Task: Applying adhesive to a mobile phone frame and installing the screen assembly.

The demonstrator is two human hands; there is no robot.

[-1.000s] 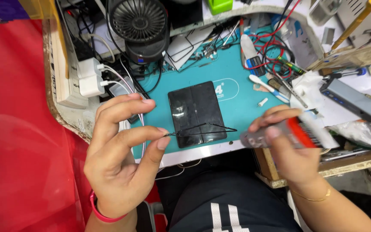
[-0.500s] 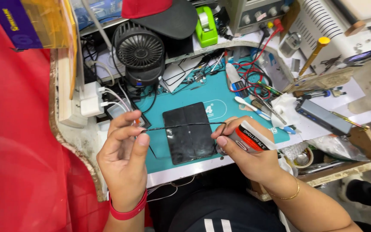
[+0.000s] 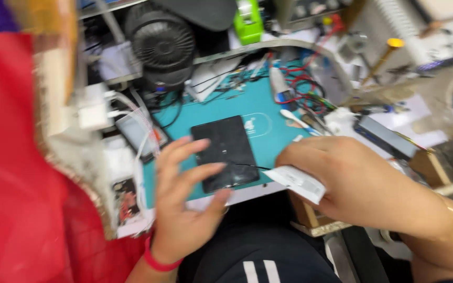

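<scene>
1. The black slab point(image 3: 225, 153), flat and dark like a phone panel, lies on the teal mat point(image 3: 184, 121) near the front edge of the surface; a thin dark wire point(image 3: 247, 166) runs across its near right corner.
2. My left hand point(image 3: 182, 202) sits over the slab's left edge, fingers spread and loose, its grip released; if it presses unevenly I judge the panel could slide off the near edge.
3. My right hand point(image 3: 349, 181) is clenched on a white packet point(image 3: 295, 182) just right of the slab; the wire seems to lead toward it, though blur hides whether it is pinched; a sharp pull could snap it or score the panel.
4. Farther off stand a black fan point(image 3: 163, 44), a green tape dispenser point(image 3: 248, 21) and red wires point(image 3: 302, 86); a wide sweep could snag them.
</scene>
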